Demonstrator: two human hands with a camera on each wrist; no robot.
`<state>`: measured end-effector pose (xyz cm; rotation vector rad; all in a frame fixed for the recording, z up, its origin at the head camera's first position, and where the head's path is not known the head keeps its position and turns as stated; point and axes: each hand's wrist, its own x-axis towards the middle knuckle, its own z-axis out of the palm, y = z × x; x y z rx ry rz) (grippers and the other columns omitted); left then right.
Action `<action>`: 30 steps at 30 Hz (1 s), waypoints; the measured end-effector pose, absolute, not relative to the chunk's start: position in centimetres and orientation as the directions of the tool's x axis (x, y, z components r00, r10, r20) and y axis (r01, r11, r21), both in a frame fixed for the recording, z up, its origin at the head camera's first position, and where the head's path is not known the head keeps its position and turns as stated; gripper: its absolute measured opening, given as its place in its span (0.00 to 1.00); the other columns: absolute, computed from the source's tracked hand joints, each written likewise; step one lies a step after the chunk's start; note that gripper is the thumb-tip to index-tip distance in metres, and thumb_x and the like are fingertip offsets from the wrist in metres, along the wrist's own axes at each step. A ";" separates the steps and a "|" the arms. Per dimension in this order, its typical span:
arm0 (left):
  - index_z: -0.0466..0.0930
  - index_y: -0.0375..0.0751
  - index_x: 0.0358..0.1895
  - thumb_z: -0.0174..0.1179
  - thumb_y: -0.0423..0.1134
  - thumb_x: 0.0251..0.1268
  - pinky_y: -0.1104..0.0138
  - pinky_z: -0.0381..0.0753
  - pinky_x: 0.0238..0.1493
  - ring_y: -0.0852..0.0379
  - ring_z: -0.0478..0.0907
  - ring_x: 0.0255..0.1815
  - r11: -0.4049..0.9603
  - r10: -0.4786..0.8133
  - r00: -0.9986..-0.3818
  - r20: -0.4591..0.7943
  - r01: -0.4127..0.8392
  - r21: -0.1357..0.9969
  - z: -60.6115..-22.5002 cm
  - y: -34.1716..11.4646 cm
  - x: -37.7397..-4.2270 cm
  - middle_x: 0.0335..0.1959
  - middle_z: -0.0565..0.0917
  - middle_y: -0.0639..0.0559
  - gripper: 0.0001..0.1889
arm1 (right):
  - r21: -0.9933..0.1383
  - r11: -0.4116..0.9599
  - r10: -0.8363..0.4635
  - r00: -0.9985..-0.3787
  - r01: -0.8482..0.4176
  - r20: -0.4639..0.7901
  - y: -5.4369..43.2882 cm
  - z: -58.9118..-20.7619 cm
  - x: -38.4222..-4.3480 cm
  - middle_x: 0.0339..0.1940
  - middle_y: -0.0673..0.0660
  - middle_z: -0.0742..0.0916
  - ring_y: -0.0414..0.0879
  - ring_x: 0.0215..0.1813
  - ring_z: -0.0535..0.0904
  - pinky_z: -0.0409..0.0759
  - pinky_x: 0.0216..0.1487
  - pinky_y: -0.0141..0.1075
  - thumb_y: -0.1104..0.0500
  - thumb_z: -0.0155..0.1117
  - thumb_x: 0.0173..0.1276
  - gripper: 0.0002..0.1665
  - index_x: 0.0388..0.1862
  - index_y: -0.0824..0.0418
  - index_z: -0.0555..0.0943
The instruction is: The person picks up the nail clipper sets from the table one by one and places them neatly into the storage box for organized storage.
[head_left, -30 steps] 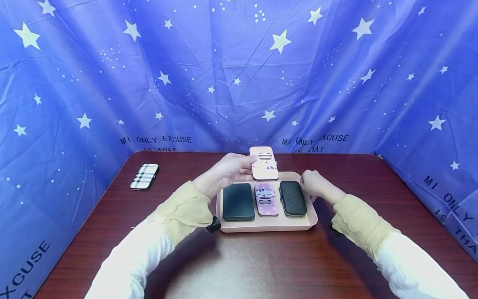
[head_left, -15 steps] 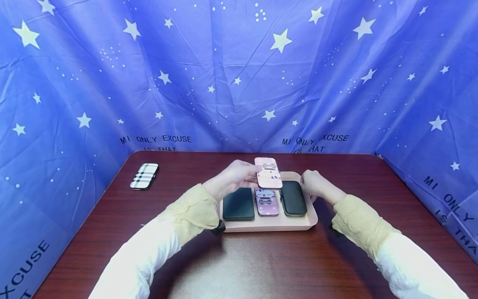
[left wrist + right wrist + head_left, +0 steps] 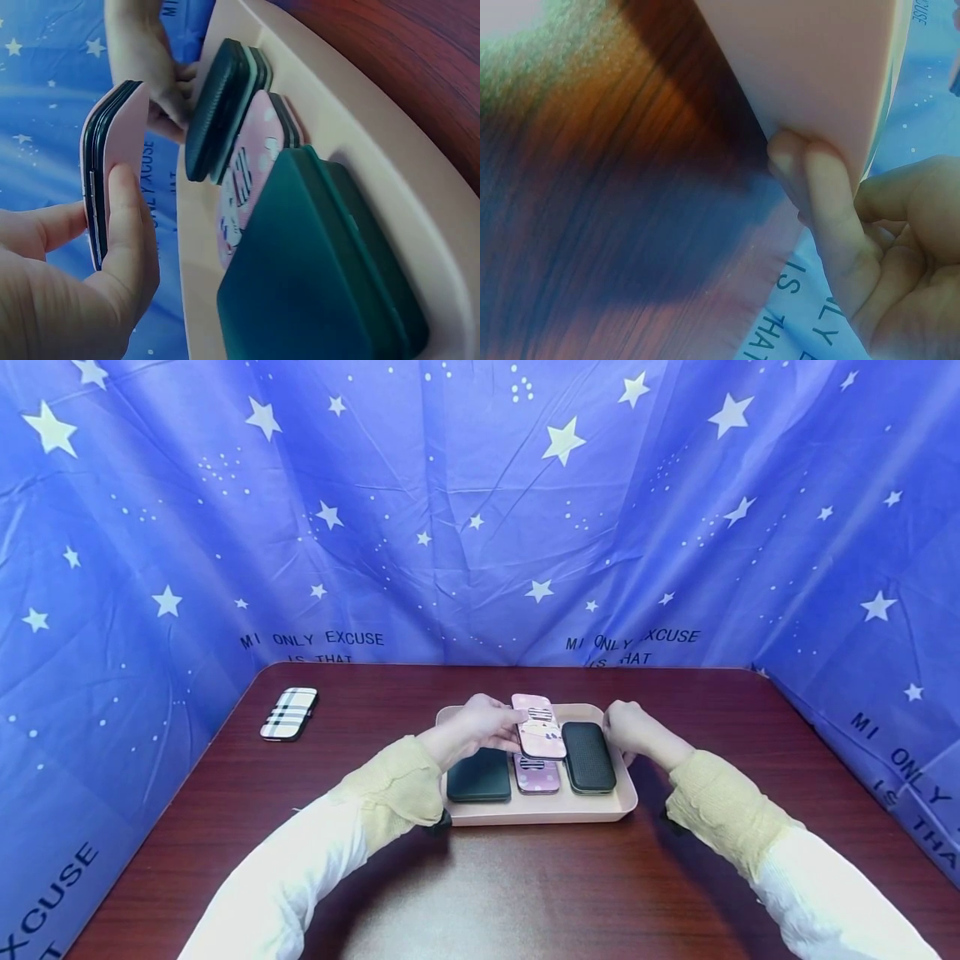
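My left hand [image 3: 483, 725] pinches a slim pink patterned case [image 3: 543, 745] by its left edge, thumb on one face and fingers behind. In the left wrist view that pink case [image 3: 126, 131] hangs tilted above the tray, clear of the other cases. Below it, partly hidden, lies a purple dotted case [image 3: 537, 782]. A dark green case [image 3: 477, 783] and a black textured case [image 3: 590, 760] lie either side of it in a beige tray [image 3: 540, 816]. With thumb and fingers, my right hand [image 3: 889, 251] grips the tray's right wall [image 3: 829, 71].
A white-and-black plaid case [image 3: 289, 714] lies alone at the far left of the reddish-brown wooden table [image 3: 510, 893]. Behind and at both sides hangs a blue curtain [image 3: 480, 568] with stars and lettering.
My left hand has brought the pink case toward me, lower and slightly right, from beyond the tray's back edge to over the purple case. The right hand and tray stay put.
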<state>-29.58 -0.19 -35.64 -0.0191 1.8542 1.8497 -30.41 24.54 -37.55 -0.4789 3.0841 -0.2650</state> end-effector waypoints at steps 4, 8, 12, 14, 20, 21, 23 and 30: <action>0.73 0.21 0.51 0.57 0.30 0.65 0.63 0.84 0.37 0.56 0.78 0.24 0.092 0.344 -0.860 -0.377 -0.369 0.925 -35.9 -0.1 -29.5 0.25 0.79 0.44 0.16 | -0.186 0.939 -0.294 -0.956 -0.291 0.014 24.5 -37.5 -30.4 0.17 0.60 0.82 0.57 0.27 0.83 0.83 0.35 0.47 0.71 0.50 0.59 0.13 0.18 0.67 0.78; 0.72 0.22 0.48 0.57 0.29 0.64 0.64 0.85 0.34 0.56 0.78 0.22 0.120 0.340 -0.860 -0.380 -0.361 0.925 -36.3 0.0 -29.3 0.24 0.79 0.43 0.14 | -0.194 0.939 -0.288 -0.957 -0.285 0.010 24.5 -37.5 -30.3 0.16 0.59 0.81 0.58 0.27 0.83 0.83 0.36 0.47 0.71 0.49 0.59 0.14 0.17 0.66 0.77; 0.71 0.23 0.45 0.56 0.29 0.65 0.67 0.84 0.30 0.57 0.77 0.19 0.152 0.339 -0.864 -0.373 -0.341 0.928 -36.8 0.1 -29.0 0.22 0.78 0.44 0.11 | -0.178 0.939 -0.296 -0.955 -0.293 0.014 24.5 -37.4 -30.3 0.15 0.57 0.81 0.57 0.27 0.82 0.83 0.37 0.48 0.70 0.49 0.59 0.14 0.16 0.66 0.77; 0.72 0.22 0.44 0.56 0.29 0.65 0.67 0.84 0.30 0.58 0.76 0.19 0.165 0.339 -0.864 -0.372 -0.335 0.928 -36.9 0.3 -28.9 0.21 0.78 0.44 0.10 | -0.164 0.939 -0.304 -0.952 -0.303 0.015 24.5 -37.4 -30.3 0.14 0.57 0.81 0.56 0.26 0.82 0.82 0.37 0.48 0.70 0.50 0.59 0.14 0.17 0.66 0.78; 0.74 0.21 0.43 0.56 0.28 0.64 0.66 0.84 0.31 0.59 0.76 0.18 0.186 0.327 -0.865 -0.382 -0.337 0.923 -37.3 0.7 -29.0 0.21 0.79 0.43 0.11 | -0.132 0.937 -0.325 -0.946 -0.325 0.019 24.5 -37.4 -30.2 0.12 0.55 0.80 0.54 0.24 0.81 0.82 0.36 0.47 0.70 0.51 0.60 0.14 0.17 0.65 0.78; 0.74 0.21 0.43 0.56 0.28 0.64 0.66 0.84 0.30 0.58 0.76 0.18 0.184 0.324 -0.865 -0.384 -0.341 0.922 -37.5 0.7 -29.0 0.21 0.79 0.43 0.10 | -0.135 0.937 -0.322 -0.947 -0.321 0.016 24.5 -37.4 -30.2 0.12 0.55 0.80 0.54 0.24 0.81 0.82 0.35 0.47 0.70 0.50 0.60 0.14 0.17 0.65 0.78; 0.74 0.20 0.42 0.57 0.28 0.63 0.67 0.84 0.29 0.58 0.76 0.17 0.180 0.322 -0.863 -0.390 -0.349 0.920 -37.7 0.8 -29.2 0.20 0.79 0.43 0.10 | -0.156 0.937 -0.316 -0.949 -0.312 0.000 24.5 -37.4 -30.2 0.12 0.55 0.81 0.53 0.23 0.81 0.83 0.34 0.45 0.70 0.50 0.61 0.15 0.17 0.65 0.78; 0.74 0.19 0.42 0.56 0.27 0.64 0.68 0.83 0.26 0.58 0.75 0.17 0.219 0.315 -0.866 -0.388 -0.331 0.918 -38.0 1.0 -29.1 0.19 0.77 0.44 0.10 | -0.213 0.936 -0.293 -0.956 -0.282 -0.019 24.5 -37.3 -30.1 0.11 0.55 0.79 0.51 0.19 0.81 0.83 0.28 0.42 0.71 0.47 0.61 0.18 0.13 0.63 0.74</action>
